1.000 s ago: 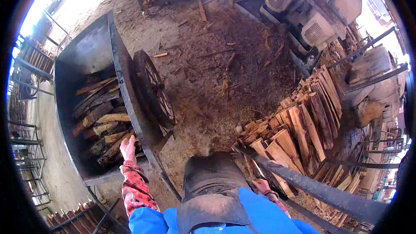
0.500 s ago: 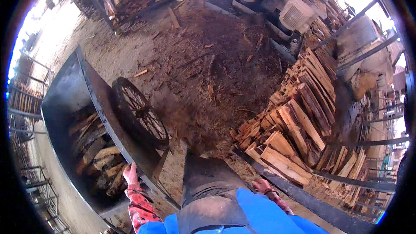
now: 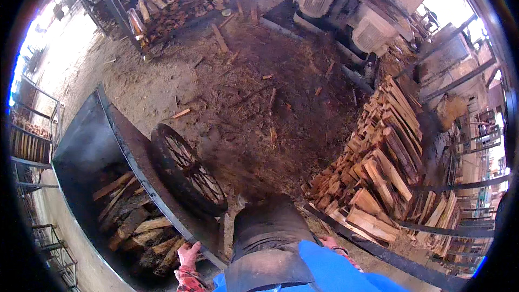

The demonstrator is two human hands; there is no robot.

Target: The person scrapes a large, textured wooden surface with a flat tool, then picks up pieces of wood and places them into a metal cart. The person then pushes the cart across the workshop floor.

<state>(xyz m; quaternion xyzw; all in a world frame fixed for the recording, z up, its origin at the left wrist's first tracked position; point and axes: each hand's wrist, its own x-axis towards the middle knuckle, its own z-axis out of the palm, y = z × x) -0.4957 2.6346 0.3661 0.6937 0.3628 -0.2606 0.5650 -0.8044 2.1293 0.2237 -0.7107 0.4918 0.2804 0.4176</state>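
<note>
My left hand (image 3: pixel 188 254) rests on the rim of a dark metal cart (image 3: pixel 116 130), fingers curled over its near edge beside the split logs (image 3: pixel 132 221) lying inside. The cart's spoked wheel (image 3: pixel 187 168) stands just right of the hand. My right hand (image 3: pixel 328 241) shows only in part beside my hip, close to a dark metal rail (image 3: pixel 378 254) and the stacked firewood (image 3: pixel 378 173); what it holds cannot be made out. My leg in dark trousers (image 3: pixel 267 227) stands between the cart and the stack.
Bare earth strewn with bark and wood scraps (image 3: pixel 254 97) stretches ahead. Another woodpile (image 3: pixel 173 5) lies at the back left. Two grey machines (image 3: pixel 346 11) stand at the back right. Metal racks (image 3: pixel 30 146) line the left side.
The view has swung so the cart sits lower left. My left hand has drawn back from over the logs to the cart's near rim.
</note>
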